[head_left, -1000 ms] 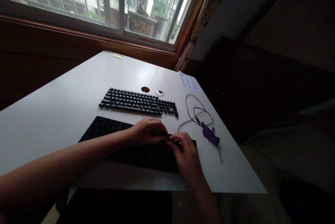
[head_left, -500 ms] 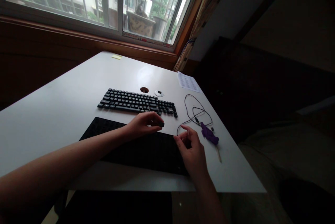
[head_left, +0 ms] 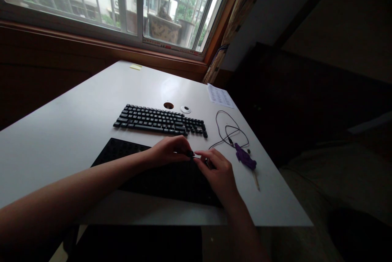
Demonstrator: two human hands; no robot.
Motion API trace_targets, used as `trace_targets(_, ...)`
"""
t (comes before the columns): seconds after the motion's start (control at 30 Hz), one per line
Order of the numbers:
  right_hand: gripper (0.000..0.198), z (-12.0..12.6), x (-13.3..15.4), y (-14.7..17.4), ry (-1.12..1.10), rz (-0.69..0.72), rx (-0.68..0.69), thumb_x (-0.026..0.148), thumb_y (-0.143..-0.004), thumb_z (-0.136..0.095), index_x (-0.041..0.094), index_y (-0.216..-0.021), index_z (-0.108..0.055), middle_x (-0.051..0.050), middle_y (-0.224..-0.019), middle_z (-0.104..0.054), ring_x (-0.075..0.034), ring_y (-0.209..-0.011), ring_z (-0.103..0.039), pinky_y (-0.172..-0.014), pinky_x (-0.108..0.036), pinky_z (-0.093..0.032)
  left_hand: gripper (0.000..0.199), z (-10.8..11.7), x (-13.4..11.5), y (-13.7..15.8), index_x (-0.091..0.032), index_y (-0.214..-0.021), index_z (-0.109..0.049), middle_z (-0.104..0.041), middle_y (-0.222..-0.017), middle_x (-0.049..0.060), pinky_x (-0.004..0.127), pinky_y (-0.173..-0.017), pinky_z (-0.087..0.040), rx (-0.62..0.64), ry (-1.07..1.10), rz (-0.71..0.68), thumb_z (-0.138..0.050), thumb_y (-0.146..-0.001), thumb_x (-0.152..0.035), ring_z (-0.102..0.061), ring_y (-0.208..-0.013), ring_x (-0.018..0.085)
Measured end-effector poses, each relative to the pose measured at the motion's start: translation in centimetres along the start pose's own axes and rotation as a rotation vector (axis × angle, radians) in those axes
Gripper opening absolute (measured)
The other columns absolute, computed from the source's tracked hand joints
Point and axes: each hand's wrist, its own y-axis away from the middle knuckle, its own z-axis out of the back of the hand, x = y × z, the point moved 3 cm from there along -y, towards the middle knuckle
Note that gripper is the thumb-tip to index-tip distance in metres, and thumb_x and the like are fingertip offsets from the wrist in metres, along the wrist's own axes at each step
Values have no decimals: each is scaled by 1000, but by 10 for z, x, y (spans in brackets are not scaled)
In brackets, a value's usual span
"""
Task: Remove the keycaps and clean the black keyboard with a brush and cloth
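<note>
A small black keycap point(head_left: 190, 153) is pinched in the fingertips of my left hand point(head_left: 173, 149), just above the far edge of the black keyboard base point(head_left: 162, 182). My right hand point(head_left: 216, 168) reaches in from the right with thumb and forefinger drawn together beside the keycap. What lies between those right fingers is too small and dark to make out. Beyond my hands, several dark keycaps point(head_left: 150, 118) stand in keyboard order on the white table. My forearm and hands cover part of the keyboard base.
On the right lie a coiled black cable point(head_left: 232, 130) and a purple object point(head_left: 245, 156) with a pale stick point(head_left: 256, 180). A printed sheet point(head_left: 220, 95) rests at the far right edge of the table point(head_left: 76, 106). Near a round hole point(head_left: 168, 106) sits a white ring-shaped cover point(head_left: 185, 109).
My right hand has moved left, and its fingertips have closed in beside the keycap. My left hand, still holding the keycap, has come slightly down toward the keyboard base.
</note>
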Motion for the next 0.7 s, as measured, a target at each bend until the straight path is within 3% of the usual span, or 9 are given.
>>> trace_targets(0.37, 17, -3, -1, -4, -16, 7, 60, 26, -92, -67, 27, -108, -73, -2, -89, -68, -18, -81, -66, -76, -32, -55, 27, -2, 10, 1, -14, -97, -64, -75, -84, 3, 22, -65, -53, -5, -97, 33, -81, -78, -23, -70, -73, 14)
trace_targets(0.7, 14, 3, -6, -18, 66, 38, 123, 24, -89, -66, 26, -101, -72, 0, -82, -64, -17, -74, -63, -70, -29, -51, 28, -3, 7, -1, -15, -102, -60, -74, -91, 4, 26, -71, -57, 5, -72, 28, -77, -81, -24, -71, -81, 15)
